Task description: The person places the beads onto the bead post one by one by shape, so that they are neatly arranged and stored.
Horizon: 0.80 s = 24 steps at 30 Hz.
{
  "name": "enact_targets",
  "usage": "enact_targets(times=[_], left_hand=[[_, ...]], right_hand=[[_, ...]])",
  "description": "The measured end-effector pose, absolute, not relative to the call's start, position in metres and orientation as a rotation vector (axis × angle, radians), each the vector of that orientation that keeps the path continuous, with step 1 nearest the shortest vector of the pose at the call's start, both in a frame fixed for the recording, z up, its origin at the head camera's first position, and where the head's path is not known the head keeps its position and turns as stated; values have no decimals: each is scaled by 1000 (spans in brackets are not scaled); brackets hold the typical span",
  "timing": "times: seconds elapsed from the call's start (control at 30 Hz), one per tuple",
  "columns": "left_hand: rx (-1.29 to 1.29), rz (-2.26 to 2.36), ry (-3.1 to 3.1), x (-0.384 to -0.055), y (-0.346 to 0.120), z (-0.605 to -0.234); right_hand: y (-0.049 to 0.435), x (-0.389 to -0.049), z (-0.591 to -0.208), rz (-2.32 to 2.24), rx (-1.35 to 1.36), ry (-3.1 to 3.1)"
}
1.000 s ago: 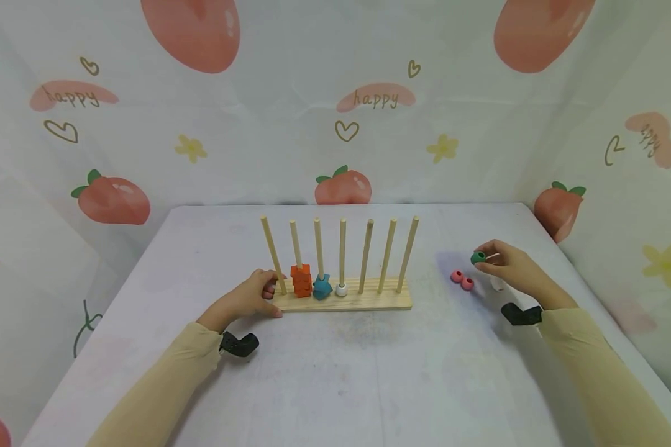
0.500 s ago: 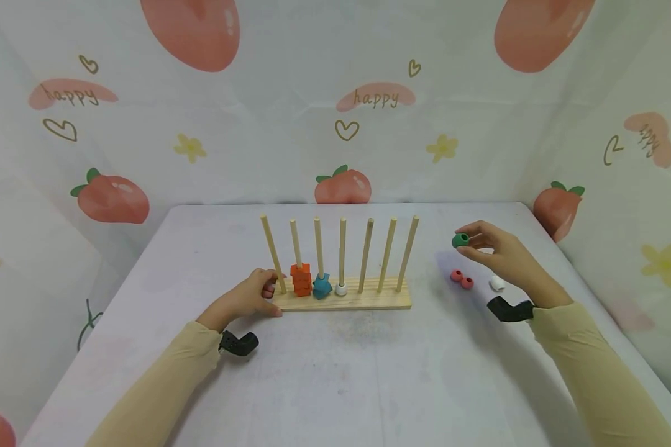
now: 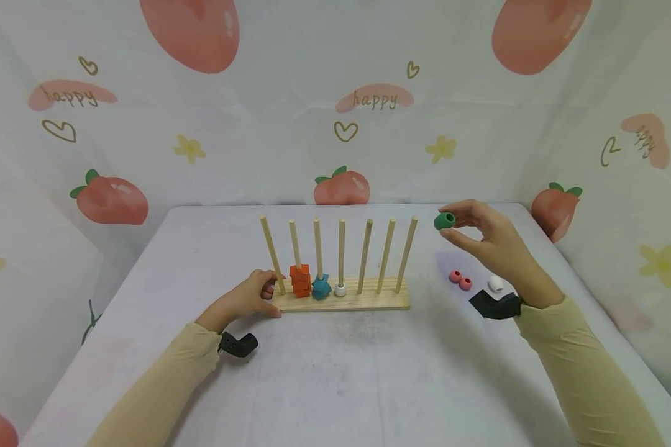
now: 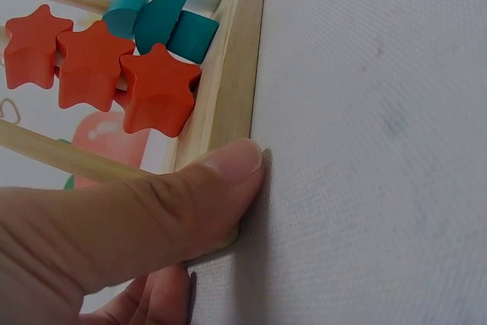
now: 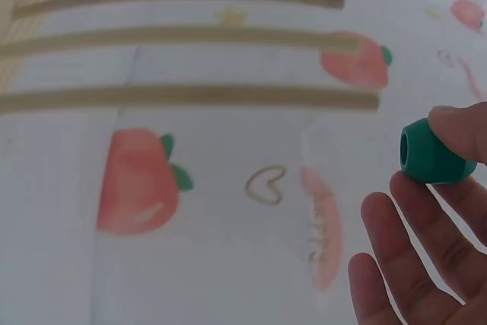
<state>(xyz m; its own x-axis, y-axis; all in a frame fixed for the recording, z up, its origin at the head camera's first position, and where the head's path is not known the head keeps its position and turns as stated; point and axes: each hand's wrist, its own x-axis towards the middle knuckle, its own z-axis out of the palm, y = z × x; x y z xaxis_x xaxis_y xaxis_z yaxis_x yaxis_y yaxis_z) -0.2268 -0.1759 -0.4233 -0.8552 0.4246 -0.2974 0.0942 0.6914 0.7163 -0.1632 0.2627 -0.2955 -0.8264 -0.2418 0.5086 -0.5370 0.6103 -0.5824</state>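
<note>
My left hand (image 3: 250,295) grips the left end of a wooden peg board (image 3: 377,302), thumb along its front edge in the left wrist view. Upright wooden pegs stand in a row on it. Three orange star beads (image 4: 157,89) are stacked on the second peg. Teal half-round beads (image 4: 160,20) sit on the third, and a white bead (image 3: 340,290) on the fourth. To the right, raised above the table near the peg tops, my right hand (image 3: 483,236) pinches a green bead (image 5: 432,151) between thumb and fingers. The bead's hole shows, and the last peg (image 5: 190,97) is close by.
Two pink beads (image 3: 460,280) lie together on the white-covered table (image 3: 335,385) right of the board. A white bead or pair of beads (image 3: 496,284) lies beside them, under the right forearm. A printed cloth backdrop (image 3: 291,143) stands behind the table.
My right hand has lifted the green bead up and leftward from above the loose beads toward the peg tops. My left hand stays on the board's end.
</note>
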Motion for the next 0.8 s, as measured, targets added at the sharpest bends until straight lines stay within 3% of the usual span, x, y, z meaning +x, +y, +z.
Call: enact_targets(times=[0.23,0.8], left_hand=[[431,1015,2462,-226,-177,-422],[471,1039,2456,-225,-177,-421]], right_hand=[[233,-166,-277,1222,852,-2259],[162,-191,-261,1335,1104,-2169]])
